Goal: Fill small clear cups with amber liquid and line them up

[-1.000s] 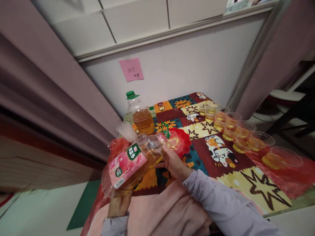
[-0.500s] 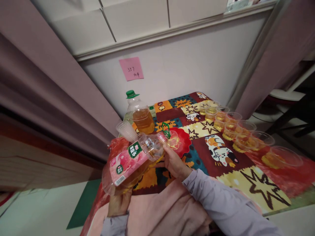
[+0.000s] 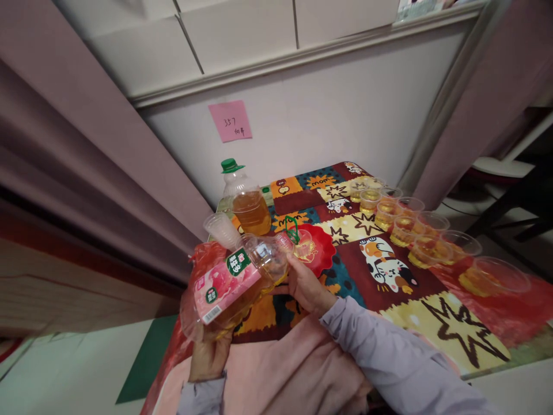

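Observation:
A large clear bottle (image 3: 228,282) with a pink label and amber liquid lies tilted across both hands, its neck toward the upper right. My left hand (image 3: 210,351) supports its base from below. My right hand (image 3: 305,283) grips it near the neck, beside a red scalloped plate (image 3: 322,251) with a green loop (image 3: 292,229) over it. Behind the held bottle, a second bottle (image 3: 250,210) with a green hat-shaped cap stands upright, part full of amber liquid. A stack of clear cups (image 3: 222,229) leans next to it.
Several clear cups of yellow liquid (image 3: 404,230) stand in rows along the table's right side. A patterned cloth (image 3: 298,202) covers the table, with red plastic (image 3: 533,305) at its edges. Curtains hang left and right; a pink note (image 3: 230,121) is on the wall.
The held bottle has rolled or tilted slightly, and the liquid inside reaches nearer its neck. Both hands keep nearly the same places.

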The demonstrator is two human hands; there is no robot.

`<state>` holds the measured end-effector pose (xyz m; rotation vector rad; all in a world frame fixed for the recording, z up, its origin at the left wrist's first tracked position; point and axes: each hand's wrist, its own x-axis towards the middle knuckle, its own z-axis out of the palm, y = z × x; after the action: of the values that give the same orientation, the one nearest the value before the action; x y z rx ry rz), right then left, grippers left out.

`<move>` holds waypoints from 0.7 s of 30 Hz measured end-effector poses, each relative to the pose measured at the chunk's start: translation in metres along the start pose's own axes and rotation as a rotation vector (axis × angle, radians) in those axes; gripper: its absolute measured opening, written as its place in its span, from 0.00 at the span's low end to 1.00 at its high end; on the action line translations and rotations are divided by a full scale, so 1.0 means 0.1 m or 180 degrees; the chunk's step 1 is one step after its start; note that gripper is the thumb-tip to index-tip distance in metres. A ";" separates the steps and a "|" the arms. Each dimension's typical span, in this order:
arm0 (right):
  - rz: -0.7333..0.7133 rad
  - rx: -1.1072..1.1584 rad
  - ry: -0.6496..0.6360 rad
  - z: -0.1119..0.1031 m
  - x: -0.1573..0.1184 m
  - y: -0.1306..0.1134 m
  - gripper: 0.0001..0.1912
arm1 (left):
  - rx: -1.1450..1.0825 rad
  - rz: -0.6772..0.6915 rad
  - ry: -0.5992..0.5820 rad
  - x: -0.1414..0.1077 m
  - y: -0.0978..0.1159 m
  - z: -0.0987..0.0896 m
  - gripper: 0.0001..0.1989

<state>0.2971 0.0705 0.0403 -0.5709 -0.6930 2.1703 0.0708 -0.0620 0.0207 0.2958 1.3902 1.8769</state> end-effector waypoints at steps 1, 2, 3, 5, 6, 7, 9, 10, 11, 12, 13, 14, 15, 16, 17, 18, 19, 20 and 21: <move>0.0001 -0.0002 -0.0013 0.00 0.00 0.00 0.26 | 0.0009 0.0000 0.0014 0.00 -0.01 -0.01 0.36; -0.0001 -0.0010 -0.0030 0.00 0.00 0.00 0.27 | 0.0007 -0.0004 0.0015 0.01 -0.01 -0.01 0.37; -0.0007 -0.0020 -0.0044 0.00 0.01 0.00 0.27 | 0.0000 -0.0012 0.0010 0.01 -0.01 -0.02 0.38; -0.0015 -0.0021 -0.0045 0.00 0.01 0.00 0.27 | -0.0035 -0.0011 -0.0022 0.02 -0.01 -0.02 0.41; -0.0013 -0.0012 -0.0041 0.00 0.01 0.00 0.27 | -0.0054 -0.0010 -0.0036 0.02 -0.01 -0.01 0.43; -0.0010 -0.0003 -0.0043 0.00 0.01 0.01 0.26 | -0.0065 -0.0010 -0.0039 0.02 -0.01 -0.01 0.44; -0.0011 0.0011 -0.0060 0.00 0.02 0.01 0.26 | -0.0065 -0.0004 -0.0050 0.02 0.00 0.01 0.44; -0.0018 0.0007 -0.0068 -0.01 0.02 0.01 0.26 | -0.0058 0.0003 -0.0050 0.01 0.00 0.01 0.44; -0.0030 -0.0002 -0.0070 -0.01 0.02 0.02 0.26 | -0.0050 0.0020 -0.0052 0.01 0.01 0.02 0.44; -0.0041 -0.0010 -0.0066 -0.01 0.02 0.02 0.27 | -0.0048 0.0053 -0.0063 0.01 0.01 0.02 0.44; -0.0047 -0.0016 -0.0062 -0.01 0.02 0.02 0.27 | -0.0049 0.0093 -0.0087 0.00 0.02 0.03 0.44; -0.0048 -0.0021 -0.0061 -0.01 0.02 0.02 0.27 | -0.0047 0.0124 -0.0127 -0.01 0.02 0.04 0.44; -0.0051 -0.0023 -0.0065 -0.02 0.02 0.02 0.28 | -0.0047 0.0149 -0.0169 -0.01 0.03 0.05 0.44; -0.0055 -0.0020 -0.0073 -0.02 0.02 0.02 0.28 | -0.0043 0.0157 -0.0224 -0.02 0.04 0.07 0.44; -0.0059 -0.0016 -0.0082 -0.02 0.02 0.02 0.28 | -0.0042 0.0155 -0.0270 -0.03 0.04 0.07 0.44; -0.0058 -0.0011 -0.0089 -0.02 0.02 0.02 0.28 | -0.0045 0.0153 -0.0293 -0.03 0.05 0.08 0.44; -0.0050 -0.0006 -0.0095 -0.02 0.02 0.02 0.28 | -0.0050 0.0150 -0.0299 -0.03 0.05 0.08 0.44; -0.0039 0.0002 -0.0103 -0.02 0.02 0.02 0.28 | -0.0057 0.0151 -0.0292 -0.02 0.04 0.06 0.45; -0.0025 0.0009 -0.0112 -0.03 0.03 0.02 0.29 | -0.0063 0.0145 -0.0284 -0.01 0.03 0.04 0.45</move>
<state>0.2959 0.0720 0.0365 -0.5289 -0.7096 2.1782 0.0727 -0.0600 0.0251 0.3993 1.3144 1.8901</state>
